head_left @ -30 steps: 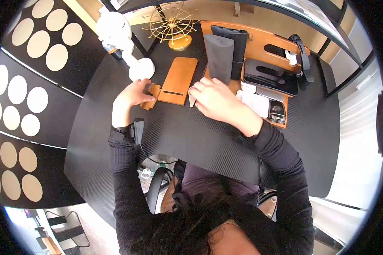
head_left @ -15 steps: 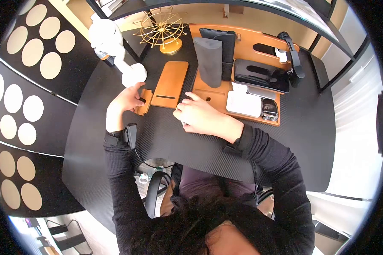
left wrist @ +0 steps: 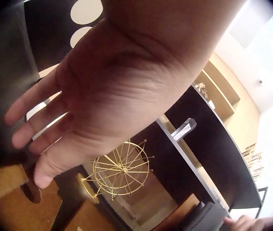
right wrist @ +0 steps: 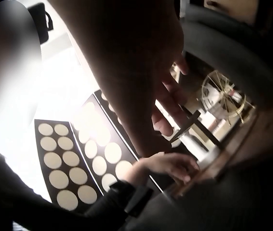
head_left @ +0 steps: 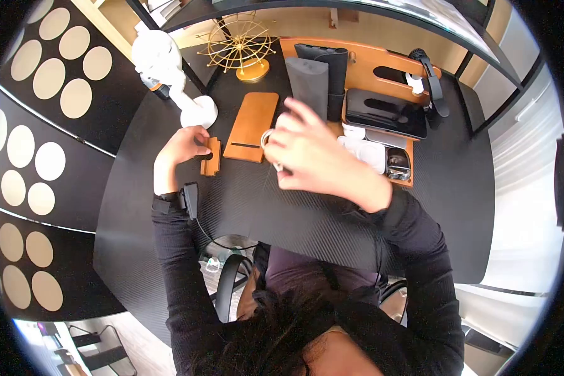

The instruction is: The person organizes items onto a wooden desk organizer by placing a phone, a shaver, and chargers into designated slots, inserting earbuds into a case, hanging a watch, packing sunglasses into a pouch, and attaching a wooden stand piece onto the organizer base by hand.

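Observation:
A small notched brown wooden piece (head_left: 212, 156) lies on the black desk. My left hand (head_left: 183, 145) is over its left side, thumb tip at the round notch; in the left wrist view the fingers (left wrist: 35, 103) stretch out fairly straight. To its right lies a flat brown board (head_left: 254, 125) with a dark slot near its near end. My right hand (head_left: 307, 147) hovers past the board's right edge, index finger raised. It pinches a thin flat piece (right wrist: 188, 124), dark in the right wrist view; its kind I cannot tell. A pale ring-like part (head_left: 266, 137) shows beside the fingers.
A white lamp (head_left: 199, 113) and a gold wheel ornament (head_left: 239, 47) stand behind. At right, a brown organizer (head_left: 382, 66) holds a grey case (head_left: 310, 81), a black tablet-like slab (head_left: 385, 113) and small items. A black frame shelf (head_left: 357, 7) crosses above.
My right hand drew back toward me, then moved up and right again, its index finger now lifted. The notched piece has turned slightly under my left hand. The head view has shifted a little.

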Action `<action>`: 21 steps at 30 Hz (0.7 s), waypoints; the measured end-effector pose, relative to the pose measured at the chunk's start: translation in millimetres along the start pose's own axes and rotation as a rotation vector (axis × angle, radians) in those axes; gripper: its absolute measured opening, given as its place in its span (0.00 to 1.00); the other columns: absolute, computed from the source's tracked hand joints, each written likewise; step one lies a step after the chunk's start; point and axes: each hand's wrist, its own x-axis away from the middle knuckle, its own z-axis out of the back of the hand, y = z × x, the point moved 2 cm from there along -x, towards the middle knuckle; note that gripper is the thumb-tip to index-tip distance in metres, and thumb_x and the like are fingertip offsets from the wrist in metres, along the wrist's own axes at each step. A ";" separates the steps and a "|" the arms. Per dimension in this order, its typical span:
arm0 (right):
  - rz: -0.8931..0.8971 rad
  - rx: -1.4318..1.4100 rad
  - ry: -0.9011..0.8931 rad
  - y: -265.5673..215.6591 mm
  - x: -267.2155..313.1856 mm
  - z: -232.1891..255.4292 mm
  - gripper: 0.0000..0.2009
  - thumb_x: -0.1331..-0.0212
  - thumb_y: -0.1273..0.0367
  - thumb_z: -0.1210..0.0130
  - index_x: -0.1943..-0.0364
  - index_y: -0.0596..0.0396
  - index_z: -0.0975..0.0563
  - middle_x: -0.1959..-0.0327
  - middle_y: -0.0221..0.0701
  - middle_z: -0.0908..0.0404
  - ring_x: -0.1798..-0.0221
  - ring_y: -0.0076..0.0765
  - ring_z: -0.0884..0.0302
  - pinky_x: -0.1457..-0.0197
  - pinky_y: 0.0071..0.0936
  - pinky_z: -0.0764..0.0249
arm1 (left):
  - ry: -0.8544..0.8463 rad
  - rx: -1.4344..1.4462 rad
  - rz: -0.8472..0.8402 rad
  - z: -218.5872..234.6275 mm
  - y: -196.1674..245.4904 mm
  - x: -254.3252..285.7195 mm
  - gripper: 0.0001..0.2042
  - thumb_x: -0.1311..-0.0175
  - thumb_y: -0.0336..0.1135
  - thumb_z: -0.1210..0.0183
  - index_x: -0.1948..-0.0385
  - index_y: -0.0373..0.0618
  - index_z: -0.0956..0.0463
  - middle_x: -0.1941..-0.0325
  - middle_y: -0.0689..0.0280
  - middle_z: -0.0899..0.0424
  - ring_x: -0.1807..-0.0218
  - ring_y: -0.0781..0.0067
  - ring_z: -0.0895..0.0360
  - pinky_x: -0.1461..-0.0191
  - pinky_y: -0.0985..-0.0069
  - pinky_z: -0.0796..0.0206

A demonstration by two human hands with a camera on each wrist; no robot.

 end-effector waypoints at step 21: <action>-0.152 0.451 0.178 93.3 40.5 79.7 0.09 0.57 0.72 0.38 0.70 0.51 0.25 0.67 0.29 0.25 0.56 0.37 0.25 0.39 0.39 0.34 | -0.030 0.640 -0.064 -0.4 39.2 0.1 0.20 0.43 0.28 0.31 0.50 0.43 0.28 0.72 0.74 0.25 0.70 0.84 0.23 0.65 0.85 0.31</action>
